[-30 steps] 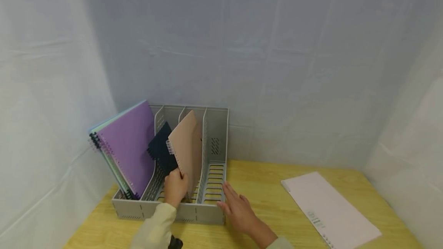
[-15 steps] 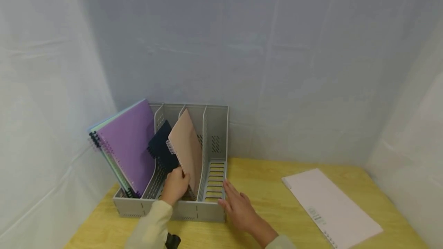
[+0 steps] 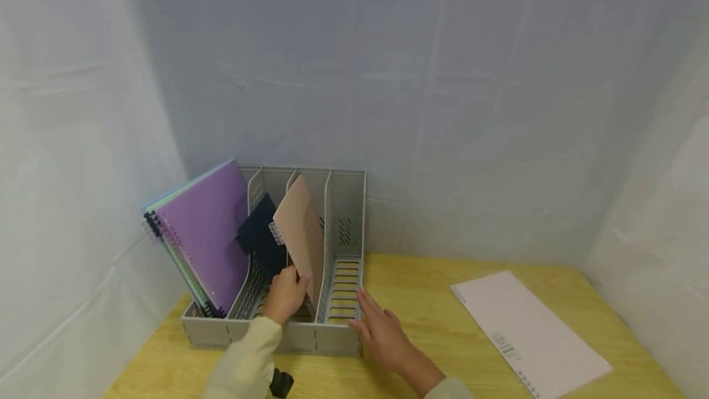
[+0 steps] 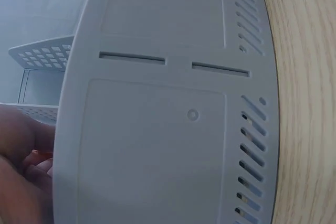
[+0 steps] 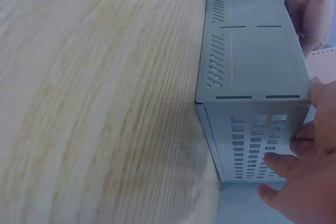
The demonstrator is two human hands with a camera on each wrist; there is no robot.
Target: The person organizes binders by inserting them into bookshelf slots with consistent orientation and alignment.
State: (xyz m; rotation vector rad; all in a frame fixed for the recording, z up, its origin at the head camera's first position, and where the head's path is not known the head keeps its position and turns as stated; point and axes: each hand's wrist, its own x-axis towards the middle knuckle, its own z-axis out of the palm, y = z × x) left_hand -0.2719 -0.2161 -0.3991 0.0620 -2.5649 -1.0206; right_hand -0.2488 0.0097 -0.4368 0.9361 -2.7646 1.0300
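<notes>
In the head view a grey file rack (image 3: 338, 340) with upright dividers stands on the table. My left hand (image 3: 285, 294) reaches into a middle compartment and pinches the lower spiral edge of a pale pink spiral notebook (image 3: 299, 226), which stands tilted there. Left of it leans a small dark navy spiral notebook (image 3: 260, 233). My right hand (image 3: 382, 331) rests against the rack's right side with fingers extended; in the right wrist view its fingers (image 5: 281, 163) touch the perforated side wall. The left wrist view shows mostly the rack's front, hiding the notebook, with part of my left hand (image 4: 23, 166) behind it.
A purple spiral notebook (image 3: 210, 233) and greenish and bluish ones lean out of the leftmost compartment. Another pale pink spiral notebook (image 3: 532, 331) lies flat on the wooden table (image 3: 421, 288) at right. White sheeting (image 3: 471, 109) encloses the back and sides.
The pink notebook has shifted and tilted slightly inside its compartment, with my left hand moving a little right along with it. My right hand stays at the rack's side.
</notes>
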